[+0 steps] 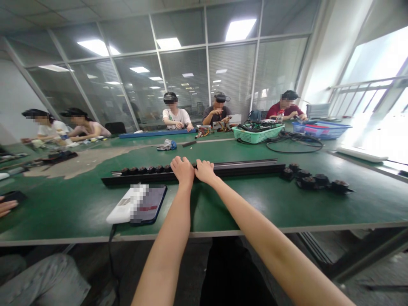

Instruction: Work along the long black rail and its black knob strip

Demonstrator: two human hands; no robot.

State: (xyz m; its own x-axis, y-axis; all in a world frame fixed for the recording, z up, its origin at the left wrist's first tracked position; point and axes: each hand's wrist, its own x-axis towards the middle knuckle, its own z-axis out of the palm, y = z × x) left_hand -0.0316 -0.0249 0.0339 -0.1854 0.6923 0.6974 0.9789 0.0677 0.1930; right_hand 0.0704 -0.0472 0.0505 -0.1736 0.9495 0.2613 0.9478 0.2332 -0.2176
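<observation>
A long black rail (248,171) with a channel along its length lies crosswise on the green table. Both of my hands are at its middle, side by side. My left hand (182,171) has its fingers curled over the rail, beside a row of small round black parts (151,170) set in the channel. Close against it, my right hand (205,171) also wraps its fingers over the rail. What lies under the fingers is hidden. More black parts (308,182) of a similar look rest in a loose group past the rail's right end.
A white power bank (123,208) and a dark phone (156,204) lie near the front edge. Farther back are a crumpled cloth (167,145), a green basket (258,135) of cables and a blue basket (321,131). Several people sit around the table; another person's hand (8,207) shows at left.
</observation>
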